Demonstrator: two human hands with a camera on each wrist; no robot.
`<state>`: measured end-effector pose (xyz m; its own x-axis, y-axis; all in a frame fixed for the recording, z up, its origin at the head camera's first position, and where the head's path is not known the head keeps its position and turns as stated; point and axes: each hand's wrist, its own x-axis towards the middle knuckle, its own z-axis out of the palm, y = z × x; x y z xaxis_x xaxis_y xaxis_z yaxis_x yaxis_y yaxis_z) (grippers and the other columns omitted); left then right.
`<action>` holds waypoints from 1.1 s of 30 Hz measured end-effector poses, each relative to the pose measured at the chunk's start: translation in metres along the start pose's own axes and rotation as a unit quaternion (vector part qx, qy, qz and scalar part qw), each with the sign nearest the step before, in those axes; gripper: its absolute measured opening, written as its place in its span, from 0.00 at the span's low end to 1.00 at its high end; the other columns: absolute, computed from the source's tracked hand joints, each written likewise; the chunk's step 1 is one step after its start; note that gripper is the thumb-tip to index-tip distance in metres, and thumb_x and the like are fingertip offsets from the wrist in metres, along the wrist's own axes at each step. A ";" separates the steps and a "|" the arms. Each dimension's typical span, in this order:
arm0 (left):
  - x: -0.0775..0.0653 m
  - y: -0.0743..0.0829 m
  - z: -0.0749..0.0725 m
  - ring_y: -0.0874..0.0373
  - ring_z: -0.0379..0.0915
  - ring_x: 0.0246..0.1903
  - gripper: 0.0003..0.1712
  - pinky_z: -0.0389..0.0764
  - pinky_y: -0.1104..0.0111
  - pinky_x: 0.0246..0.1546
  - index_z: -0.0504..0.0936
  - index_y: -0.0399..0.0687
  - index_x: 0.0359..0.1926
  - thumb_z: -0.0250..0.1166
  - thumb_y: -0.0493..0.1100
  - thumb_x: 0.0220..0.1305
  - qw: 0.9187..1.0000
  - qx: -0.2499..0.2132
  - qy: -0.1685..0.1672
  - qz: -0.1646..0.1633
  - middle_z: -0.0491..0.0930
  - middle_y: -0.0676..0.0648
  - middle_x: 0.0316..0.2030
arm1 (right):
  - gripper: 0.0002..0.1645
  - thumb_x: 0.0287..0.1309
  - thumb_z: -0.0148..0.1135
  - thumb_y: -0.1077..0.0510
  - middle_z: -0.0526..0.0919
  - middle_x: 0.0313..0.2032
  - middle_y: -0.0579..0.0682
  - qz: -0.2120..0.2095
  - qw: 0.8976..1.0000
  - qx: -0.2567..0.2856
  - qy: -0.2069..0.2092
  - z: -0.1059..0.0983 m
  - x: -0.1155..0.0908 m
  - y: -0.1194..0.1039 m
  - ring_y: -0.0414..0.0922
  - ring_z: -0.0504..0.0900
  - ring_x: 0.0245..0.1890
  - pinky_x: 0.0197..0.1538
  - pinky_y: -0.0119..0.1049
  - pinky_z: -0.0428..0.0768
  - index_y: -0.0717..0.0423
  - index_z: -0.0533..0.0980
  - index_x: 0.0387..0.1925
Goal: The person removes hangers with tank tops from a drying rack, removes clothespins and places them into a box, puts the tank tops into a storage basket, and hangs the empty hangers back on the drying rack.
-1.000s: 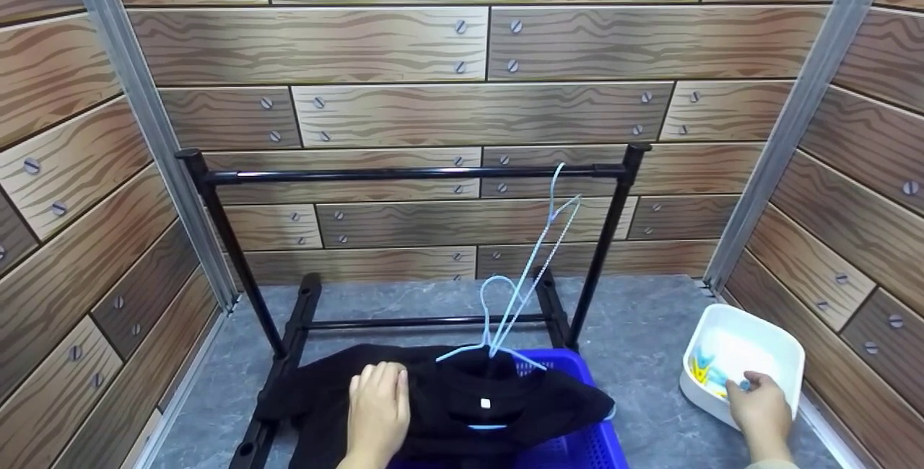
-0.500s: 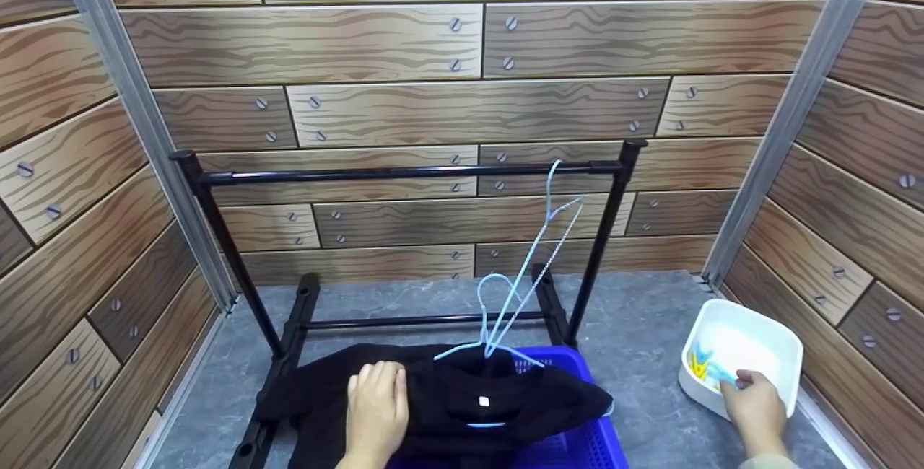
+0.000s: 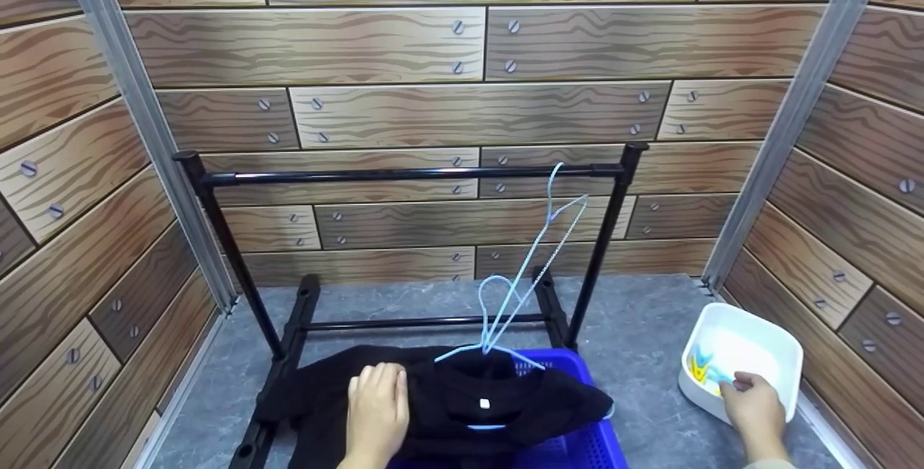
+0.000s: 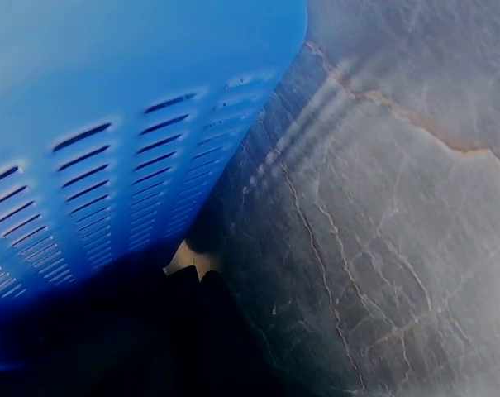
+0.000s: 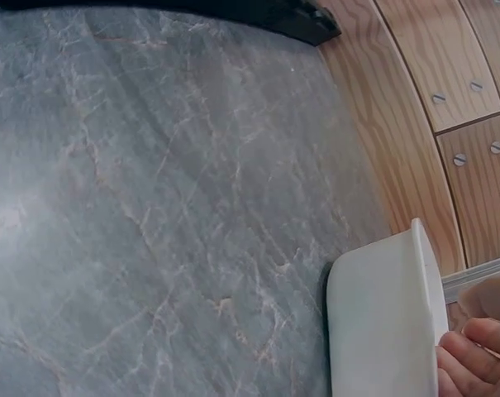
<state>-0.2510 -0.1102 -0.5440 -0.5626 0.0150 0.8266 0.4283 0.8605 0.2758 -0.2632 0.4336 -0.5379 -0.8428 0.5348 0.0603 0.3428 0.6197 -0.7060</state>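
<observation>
A black T-shirt [image 3: 498,400] on a light blue hanger [image 3: 485,343] lies across a blue basket [image 3: 574,368]. My left hand [image 3: 377,408] grips the shirt at its left shoulder, with the back of the hand facing up. Its fingertips are mostly hidden by the cloth. At the right, my right hand [image 3: 754,408] reaches into a white plastic box [image 3: 794,353]. Its thumb and fingers pinch a light blue clothespin [image 3: 724,377], partly hidden by the hand. Beside it in the box lie yellow clothespins [image 3: 697,369]. In the right wrist view the fingers curl behind the box wall [image 5: 382,322].
Behind the basket stands a black clothes rack [image 3: 404,174]. A second light blue hanger [image 3: 552,198] hooks over its bar near the right post and reaches down to the shirt's hanger. Wood-patterned walls [image 3: 404,115] enclose the grey marbled floor [image 3: 642,325].
My right hand has shifted slightly left within the white box, among the clothespins. The left hand and the shirt have stayed in place.
</observation>
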 end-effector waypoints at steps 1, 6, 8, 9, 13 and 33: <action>0.000 0.000 0.000 0.57 0.66 0.28 0.08 0.60 0.65 0.30 0.75 0.51 0.28 0.52 0.43 0.62 1.000 0.001 0.001 0.000 0.70 0.55 0.24 | 0.28 0.57 0.55 0.55 0.73 0.48 0.70 -0.001 1.000 0.005 0.002 0.000 -0.001 -0.001 0.64 0.72 0.47 0.50 0.55 0.66 0.72 0.66 0.52; 0.000 0.000 0.001 0.56 0.67 0.28 0.08 0.60 0.64 0.30 0.75 0.51 0.28 0.52 0.43 0.63 1.000 0.002 -0.001 -0.001 0.70 0.55 0.24 | 0.26 0.57 0.54 0.56 0.74 0.47 0.70 -0.019 0.999 0.028 0.021 -0.003 -0.004 -0.013 0.64 0.73 0.47 0.49 0.52 0.68 0.72 0.68 0.51; 0.000 0.000 0.001 0.56 0.67 0.28 0.08 0.60 0.64 0.30 0.75 0.51 0.28 0.52 0.43 0.63 1.000 0.002 -0.003 -0.002 0.70 0.55 0.24 | 0.25 0.57 0.54 0.56 0.74 0.47 0.70 -0.028 0.999 0.034 0.030 -0.005 -0.005 -0.019 0.64 0.74 0.48 0.49 0.52 0.68 0.72 0.68 0.51; 0.000 0.000 0.001 0.56 0.67 0.28 0.08 0.60 0.63 0.30 0.75 0.51 0.28 0.52 0.43 0.63 1.000 0.003 -0.004 -0.002 0.70 0.55 0.24 | 0.25 0.58 0.54 0.56 0.74 0.48 0.70 -0.031 0.998 0.036 0.031 -0.005 -0.006 -0.023 0.64 0.74 0.49 0.49 0.52 0.68 0.72 0.68 0.51; 0.000 0.000 0.000 0.56 0.66 0.28 0.08 0.60 0.63 0.30 0.74 0.51 0.28 0.52 0.43 0.63 1.000 0.004 -0.006 -0.005 0.70 0.55 0.24 | 0.26 0.59 0.54 0.55 0.74 0.49 0.69 -0.042 0.997 0.044 0.038 -0.006 -0.007 -0.034 0.63 0.74 0.50 0.50 0.52 0.68 0.71 0.68 0.52; -0.001 0.000 0.000 0.57 0.65 0.27 0.07 0.60 0.65 0.30 0.75 0.51 0.29 0.52 0.43 0.63 1.000 0.001 -0.003 -0.001 0.71 0.55 0.24 | 0.24 0.59 0.58 0.51 0.79 0.47 0.61 -0.106 0.989 0.088 0.050 -0.012 -0.033 -0.093 0.17 0.66 0.29 0.39 0.21 0.68 0.63 0.73 0.51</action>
<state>-0.2506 -0.1100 -0.5452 -0.5680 0.0159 0.8229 0.4251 0.8618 0.2768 -0.2619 0.3651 -0.4658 -0.8398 0.4628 0.2837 0.0771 0.6190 -0.7816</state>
